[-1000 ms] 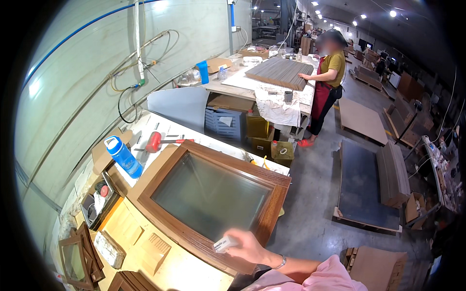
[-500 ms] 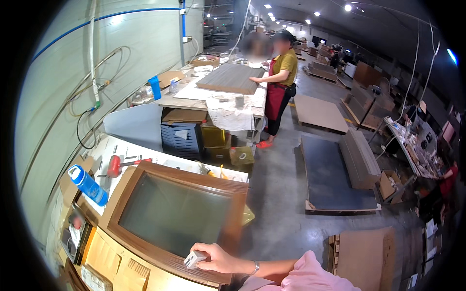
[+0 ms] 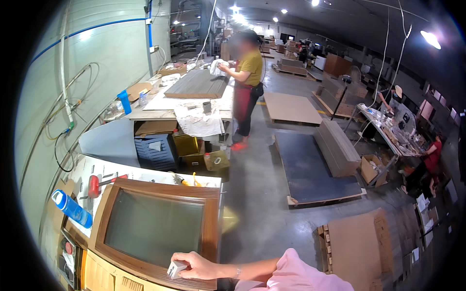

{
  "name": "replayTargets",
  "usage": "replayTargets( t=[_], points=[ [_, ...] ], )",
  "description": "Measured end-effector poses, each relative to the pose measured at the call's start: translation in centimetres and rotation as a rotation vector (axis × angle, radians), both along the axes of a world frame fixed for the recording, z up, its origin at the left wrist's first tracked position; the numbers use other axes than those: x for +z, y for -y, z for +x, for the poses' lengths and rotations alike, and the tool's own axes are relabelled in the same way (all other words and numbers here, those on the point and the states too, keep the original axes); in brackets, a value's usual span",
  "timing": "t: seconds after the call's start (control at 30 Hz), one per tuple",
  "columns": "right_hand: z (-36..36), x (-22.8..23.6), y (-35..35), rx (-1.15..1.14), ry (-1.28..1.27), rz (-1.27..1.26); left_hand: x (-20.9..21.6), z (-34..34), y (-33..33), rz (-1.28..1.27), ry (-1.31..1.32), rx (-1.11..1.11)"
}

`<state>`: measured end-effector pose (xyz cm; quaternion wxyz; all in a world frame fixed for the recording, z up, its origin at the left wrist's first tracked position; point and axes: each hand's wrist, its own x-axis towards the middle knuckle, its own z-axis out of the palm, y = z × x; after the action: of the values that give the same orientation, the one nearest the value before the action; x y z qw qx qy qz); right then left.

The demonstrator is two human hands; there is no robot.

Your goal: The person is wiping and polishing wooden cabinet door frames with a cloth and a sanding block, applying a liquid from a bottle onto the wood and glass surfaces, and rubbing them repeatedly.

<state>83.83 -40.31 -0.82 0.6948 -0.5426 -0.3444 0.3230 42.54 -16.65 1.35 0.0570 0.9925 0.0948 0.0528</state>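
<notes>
A brown wood-framed glass cabinet door (image 3: 113,213) lies flat on the bench at the lower left. My right hand (image 3: 194,266) comes in from the lower right, out of a pink sleeve, over the door's near rail. Its fingers and thumb pinch a small whitish-grey block (image 3: 175,269) with dark marks on one face. Whether the block touches the wood cannot be told. My left hand is out of sight.
Beside the door are a blue bottle (image 3: 73,208) and a red-headed mallet (image 3: 94,186). Yellow-handled pliers (image 3: 182,180) lie behind it. A co-worker (image 3: 249,72) stands at a farther table, near stacked grey panels (image 3: 196,85). A loaded pallet (image 3: 310,169) stands on the right.
The whole view has swung to the right, so things sit farther left. My right hand still grips the block at the near rail. The co-worker now holds a white cloth above the panels.
</notes>
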Motion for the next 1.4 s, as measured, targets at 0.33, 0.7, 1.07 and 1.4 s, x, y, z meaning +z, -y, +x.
replayTargets(
  t=[0.33, 0.7, 1.07, 1.4],
  points=[
    [-0.1, 0.3, 0.3, -0.029, -0.019, 0.014, 0.1, 0.1, -0.2, -0.001, 0.001, -0.011],
    [-0.1, -0.5, 0.1, -0.004, -0.026, -0.055, -0.9, -1.4, -0.7, 0.008, -0.011, 0.004],
    [0.1, -0.8, 0.1, 0.002, -0.026, -0.062, -0.7, -0.8, -0.7, 0.012, -0.015, -0.011],
    [-0.1, -0.4, 0.2, -0.01, -0.009, -0.028, -0.8, -0.7, -0.4, -0.002, 0.016, 0.017]
  ],
)
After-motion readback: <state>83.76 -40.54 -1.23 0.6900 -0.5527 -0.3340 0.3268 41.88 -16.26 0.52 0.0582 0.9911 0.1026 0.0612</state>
